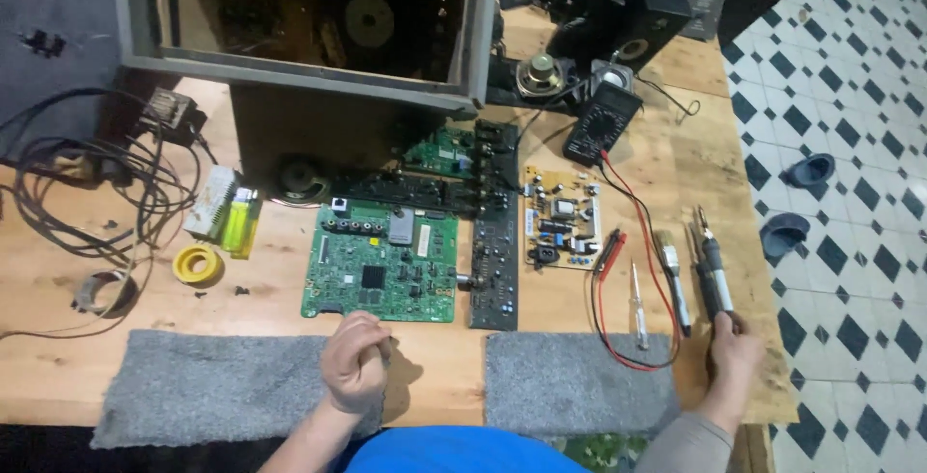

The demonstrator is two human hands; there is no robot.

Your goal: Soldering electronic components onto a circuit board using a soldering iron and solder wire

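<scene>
My right hand (734,343) grips the handle end of a dark soldering iron (713,270) that lies on the wooden bench (270,275) at the right, tip pointing away from me. My left hand (355,360) is closed into a fist, holding nothing I can see, just below the near edge of a large green circuit board (381,263). A long black circuit board (494,275) lies beside the green one, and a tan power board (561,219) sits further right.
Two grey felt pads (208,386) (570,379) lie along the near edge. A multimeter (601,123) with red and black leads (608,251), a screwdriver (638,304), a brush (673,280), a yellow solder roll (198,264), tangled cables (87,183) and an open speaker cabinet (309,19) crowd the bench. Tiled floor lies right.
</scene>
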